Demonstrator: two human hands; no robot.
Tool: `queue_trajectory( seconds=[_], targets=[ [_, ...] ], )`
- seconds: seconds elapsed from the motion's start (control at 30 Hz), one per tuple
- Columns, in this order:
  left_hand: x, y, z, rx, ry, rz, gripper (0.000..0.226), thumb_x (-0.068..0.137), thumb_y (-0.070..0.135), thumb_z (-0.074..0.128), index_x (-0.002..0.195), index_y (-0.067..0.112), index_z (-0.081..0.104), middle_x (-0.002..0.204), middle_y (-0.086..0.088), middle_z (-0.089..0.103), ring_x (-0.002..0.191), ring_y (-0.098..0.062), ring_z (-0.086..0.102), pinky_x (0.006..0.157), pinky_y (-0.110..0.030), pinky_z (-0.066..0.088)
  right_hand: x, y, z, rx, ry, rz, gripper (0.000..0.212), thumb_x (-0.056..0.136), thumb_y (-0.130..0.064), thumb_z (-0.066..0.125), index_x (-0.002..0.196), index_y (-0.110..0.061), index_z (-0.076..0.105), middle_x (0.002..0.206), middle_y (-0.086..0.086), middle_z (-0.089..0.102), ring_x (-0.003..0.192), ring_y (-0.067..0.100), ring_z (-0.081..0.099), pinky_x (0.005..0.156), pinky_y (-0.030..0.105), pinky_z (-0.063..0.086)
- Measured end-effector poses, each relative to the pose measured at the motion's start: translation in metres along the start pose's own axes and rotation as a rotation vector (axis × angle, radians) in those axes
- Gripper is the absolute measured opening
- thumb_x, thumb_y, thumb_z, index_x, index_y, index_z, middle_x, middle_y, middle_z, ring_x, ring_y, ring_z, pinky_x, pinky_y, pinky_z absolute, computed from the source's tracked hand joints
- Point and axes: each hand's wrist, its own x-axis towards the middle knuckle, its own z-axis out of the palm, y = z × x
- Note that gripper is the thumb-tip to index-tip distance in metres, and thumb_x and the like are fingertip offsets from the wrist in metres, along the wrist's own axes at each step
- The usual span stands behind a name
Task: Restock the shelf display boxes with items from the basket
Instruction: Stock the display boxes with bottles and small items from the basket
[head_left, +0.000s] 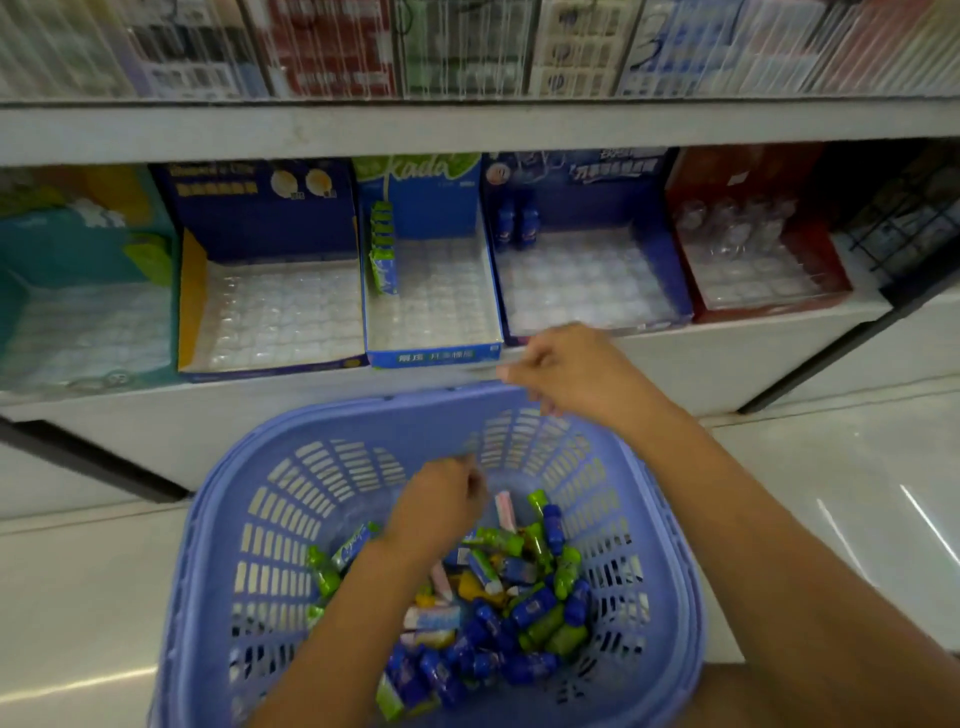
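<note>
A lilac plastic basket (291, 499) sits on the floor below the shelf, with several small green, blue, pink and yellow packs and bottles (519, 597) in it. My left hand (436, 514) reaches down inside it, just above the pile, fingers loosely curled and blurred, with nothing seen in them. My right hand (571, 374) hovers over the basket's far rim by the shelf edge, fingers relaxed and empty. On the shelf, the blue Kada box (431, 356) holds one row of green-blue packs (383, 249). Two blue bottles (514, 223) stand in the dark blue box (680, 270).
A navy and yellow box (189, 291) with a bare clear tray stands left of the Kada box, and a teal box (78, 244) further left. A red box (826, 249) stands at the right, beside a black wire rack (904, 218). Above is a shelf of packets (467, 47).
</note>
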Motion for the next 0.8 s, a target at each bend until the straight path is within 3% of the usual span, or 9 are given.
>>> queue_trajectory(
  seconds=[0.1, 0.23, 0.33, 0.4, 0.47, 0.5, 0.6, 0.67, 0.8],
  targets=[
    [-0.026, -0.041, 0.038, 0.062, -0.427, -0.145, 0.020, 0.100, 0.020, 0.041, 0.107, 0.008, 0.055, 0.102, -0.020, 0.058, 0.076, -0.022, 0.052, 0.074, -0.035, 0.043, -0.025, 0.021, 0.056, -0.282, -0.386, 0.106, 0.031, 0.088, -0.033, 0.064, 0.090, -0.003, 0.070, 0.087, 0.015, 0.070, 0.074, 0.022, 0.063, 0.070, 0.030, 0.047],
    [-0.048, -0.065, 0.067, 0.119, -0.609, -0.220, 0.050, 0.097, 0.025, 0.048, 0.143, 0.009, 0.037, 0.147, -0.017, 0.037, 0.124, -0.034, 0.045, 0.109, -0.042, 0.033, -0.029, 0.073, 0.125, -0.521, -0.583, 0.227, 0.050, 0.094, -0.027, 0.055, 0.138, -0.004, 0.044, 0.143, 0.016, 0.045, 0.128, 0.030, 0.046, 0.102, 0.033, 0.038],
    [-0.047, -0.070, 0.067, 0.062, -0.723, -0.205, 0.045, 0.099, 0.028, 0.045, 0.139, 0.009, 0.036, 0.137, -0.022, 0.043, 0.084, -0.030, 0.047, 0.082, -0.043, 0.042, -0.027, 0.102, 0.156, -0.566, -0.544, 0.294, 0.065, 0.094, -0.032, 0.055, 0.147, -0.006, 0.028, 0.148, 0.018, 0.036, 0.132, 0.031, 0.041, 0.107, 0.037, 0.038],
    [-0.045, -0.074, 0.066, 0.038, -0.722, -0.193, 0.049, 0.098, 0.026, 0.047, 0.142, 0.010, 0.031, 0.139, -0.017, 0.043, 0.093, -0.030, 0.052, 0.074, -0.038, 0.041, -0.025, 0.113, 0.169, -0.607, -0.490, 0.318, 0.071, 0.094, -0.033, 0.054, 0.150, -0.008, 0.018, 0.148, 0.021, 0.032, 0.133, 0.035, 0.038, 0.106, 0.039, 0.038],
    [-0.042, -0.074, 0.065, 0.030, -0.707, -0.180, 0.047, 0.098, 0.024, 0.047, 0.141, 0.009, 0.035, 0.146, -0.013, 0.037, 0.115, -0.030, 0.050, 0.081, -0.038, 0.042, -0.024, 0.119, 0.181, -0.709, -0.501, 0.299, 0.069, 0.097, -0.035, 0.047, 0.151, -0.011, 0.012, 0.151, 0.021, 0.027, 0.135, 0.037, 0.031, 0.106, 0.042, 0.035],
    [-0.040, -0.074, 0.064, 0.042, -0.701, -0.169, 0.041, 0.098, 0.023, 0.045, 0.136, 0.008, 0.042, 0.144, -0.015, 0.040, 0.118, -0.030, 0.049, 0.082, -0.037, 0.041, -0.024, 0.119, 0.186, -0.743, -0.529, 0.298, 0.065, 0.098, -0.035, 0.044, 0.151, -0.013, 0.012, 0.152, 0.019, 0.025, 0.136, 0.038, 0.028, 0.106, 0.043, 0.035],
    [-0.031, -0.074, 0.066, 0.055, -0.640, -0.164, 0.027, 0.099, 0.019, 0.041, 0.117, 0.004, 0.054, 0.122, -0.022, 0.054, 0.074, -0.020, 0.046, 0.067, -0.031, 0.035, -0.029, 0.125, 0.197, -0.682, -0.550, 0.324, 0.055, 0.095, -0.037, 0.045, 0.145, -0.018, 0.030, 0.147, 0.019, 0.030, 0.133, 0.038, 0.032, 0.104, 0.044, 0.036],
    [-0.026, -0.076, 0.070, 0.035, -0.601, -0.176, 0.025, 0.099, 0.016, 0.038, 0.106, 0.001, 0.057, 0.107, -0.026, 0.056, 0.066, -0.021, 0.042, 0.064, -0.030, 0.031, -0.033, 0.131, 0.196, -0.606, -0.552, 0.310, 0.054, 0.092, -0.039, 0.049, 0.141, -0.018, 0.037, 0.142, 0.018, 0.037, 0.128, 0.037, 0.040, 0.102, 0.041, 0.037],
    [-0.023, -0.080, 0.077, -0.001, -0.531, -0.172, 0.019, 0.099, 0.014, 0.038, 0.096, 0.005, 0.055, 0.070, -0.008, 0.038, 0.058, -0.016, 0.031, 0.057, -0.030, 0.030, -0.031, 0.140, 0.189, -0.735, -0.655, 0.294, 0.063, 0.095, -0.048, 0.045, 0.148, -0.024, 0.021, 0.147, 0.022, 0.029, 0.127, 0.036, 0.042, 0.095, 0.037, 0.043]
  ],
)
